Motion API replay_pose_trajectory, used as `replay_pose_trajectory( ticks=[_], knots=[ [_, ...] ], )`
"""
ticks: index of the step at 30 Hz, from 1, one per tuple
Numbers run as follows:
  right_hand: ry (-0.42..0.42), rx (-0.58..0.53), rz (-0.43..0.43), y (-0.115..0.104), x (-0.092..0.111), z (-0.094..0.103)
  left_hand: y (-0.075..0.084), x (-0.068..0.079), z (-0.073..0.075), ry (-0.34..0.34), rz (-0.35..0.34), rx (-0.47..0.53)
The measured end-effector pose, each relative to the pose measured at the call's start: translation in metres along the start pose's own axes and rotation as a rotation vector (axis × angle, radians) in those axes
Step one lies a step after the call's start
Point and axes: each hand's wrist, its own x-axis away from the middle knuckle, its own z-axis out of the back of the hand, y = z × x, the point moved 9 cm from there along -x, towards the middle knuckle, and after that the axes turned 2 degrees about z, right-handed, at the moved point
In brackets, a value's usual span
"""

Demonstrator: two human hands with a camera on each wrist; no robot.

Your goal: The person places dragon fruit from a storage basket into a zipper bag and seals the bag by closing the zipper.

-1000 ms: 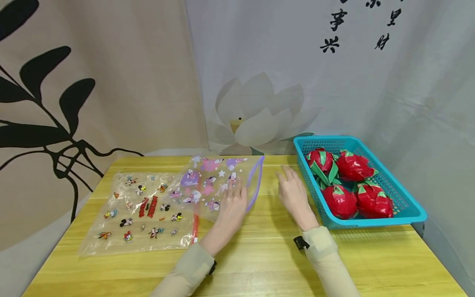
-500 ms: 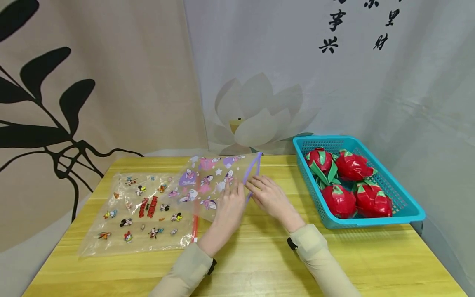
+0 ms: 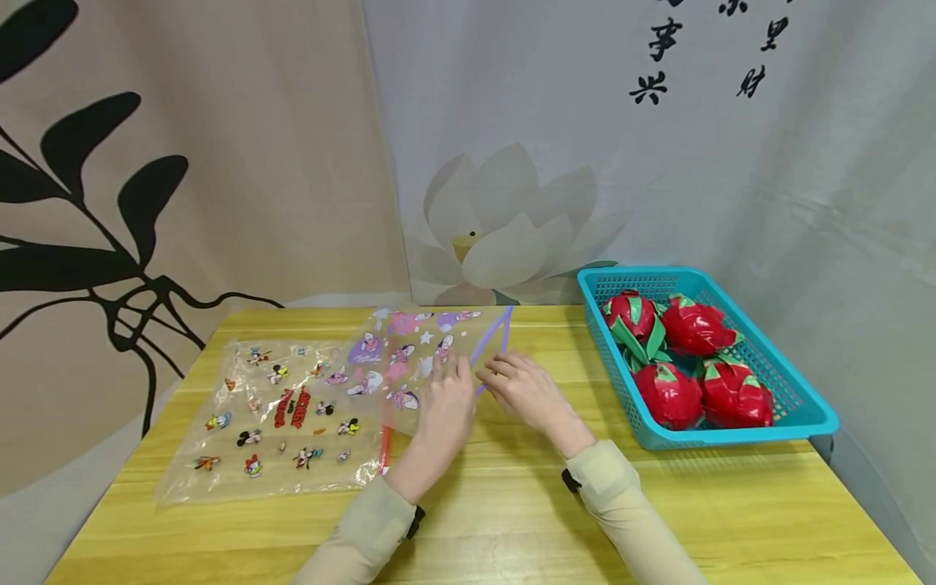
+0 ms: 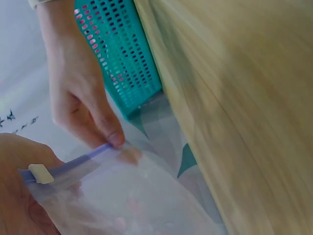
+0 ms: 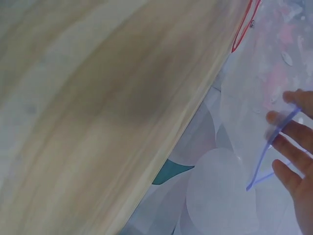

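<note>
A clear slider zip bag (image 3: 405,349) with pink and purple prints lies at the back middle of the table, its purple-edged mouth facing right. My left hand (image 3: 444,406) rests on it near the mouth, fingers extended. At the purple edge, my right hand (image 3: 528,394) pinches the rim between thumb and fingers. The left wrist view shows the right thumb (image 4: 116,138) on this rim, with a white slider (image 4: 41,174) beside my left hand. In the right wrist view the purple rim (image 5: 266,144) crosses my right fingers (image 5: 286,142).
Left of it, a second clear zip bag (image 3: 241,406) with cartoon prints and a red zip lies flat, partly overlapped. A blue basket (image 3: 731,439) at the right holds several red dragon fruits (image 3: 698,327) with green leaves. A printed curtain (image 3: 556,122) hangs behind the table (image 3: 512,520).
My right hand has moved left from beside the basket to the bag's purple edge. The mouth has narrowed and shifted slightly left, and my left hand has slid slightly left on the bag.
</note>
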Motion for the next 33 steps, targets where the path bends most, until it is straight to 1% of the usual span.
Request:
replay_pose_trajectory(
  ticks=[4,10,14,21,23,30,33],
  knots=[
    [-0.019,-0.024,0.006,-0.001,0.001,-0.002,-0.006,-0.002,0.007,0.029,0.018,0.057],
    [-0.069,-0.050,0.003,-0.003,0.004,-0.006,-0.014,-0.007,0.020,0.143,0.018,0.085],
    [-0.114,-0.052,-0.005,-0.003,0.007,-0.011,-0.020,-0.009,0.024,0.182,0.026,0.099],
    [-0.161,-0.056,-0.015,-0.003,0.010,-0.014,-0.030,-0.013,0.031,0.196,0.052,0.157],
    [-0.161,-0.057,-0.018,-0.003,0.010,-0.014,-0.033,-0.014,0.033,0.199,0.058,0.170],
    [-0.150,-0.069,-0.023,-0.004,0.011,-0.014,-0.043,-0.018,0.036,0.170,0.094,0.230],
    [-0.150,-0.071,-0.019,-0.005,0.012,-0.015,-0.046,-0.019,0.036,0.171,0.102,0.251]
  ],
)
